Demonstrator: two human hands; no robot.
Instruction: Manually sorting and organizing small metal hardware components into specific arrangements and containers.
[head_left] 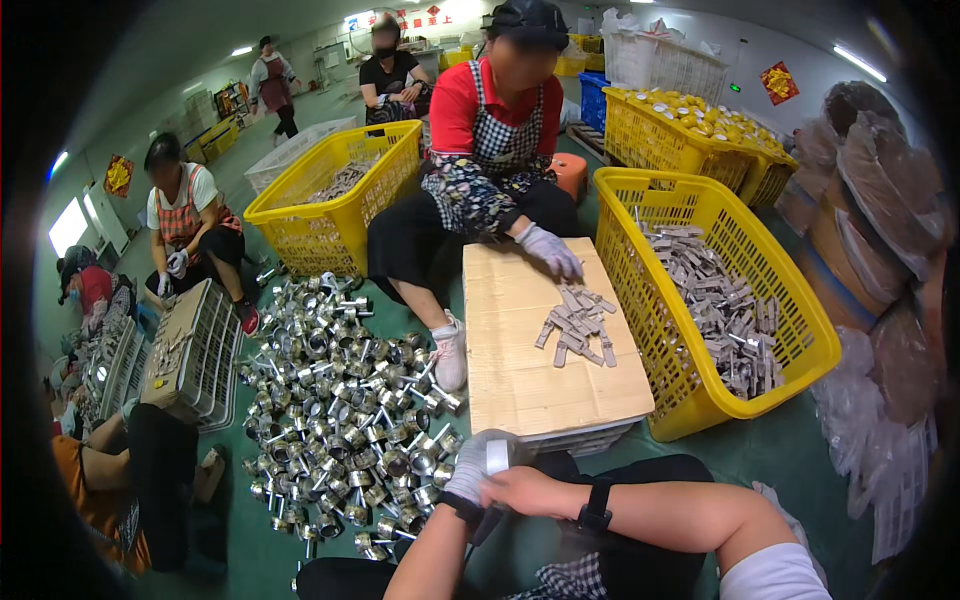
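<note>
My left hand (473, 467) wears a light grey knitted work glove with a dark cuff; its fingers are smeared by motion. A white band or strip (497, 456) shows at the gloved fingers; its kind is unclear. My bare right hand (528, 491), with a black watch (596, 504) on the wrist, is closed against the glove near its cuff. Both hands are over my lap, just before the near edge of a cardboard-topped work surface (520, 385). Several flat grey metal pieces (578, 325) lie on its right half, where a co-worker's gloved hand (550, 252) reaches in.
Metal cups with stems (340, 400) cover the floor to the left. A yellow crate (735, 405) of flat metal pieces stands at right; another yellow crate (310, 235) is at far left. A co-worker in red (500, 120) sits opposite. Plastic-wrapped bundles (870, 230) line the right.
</note>
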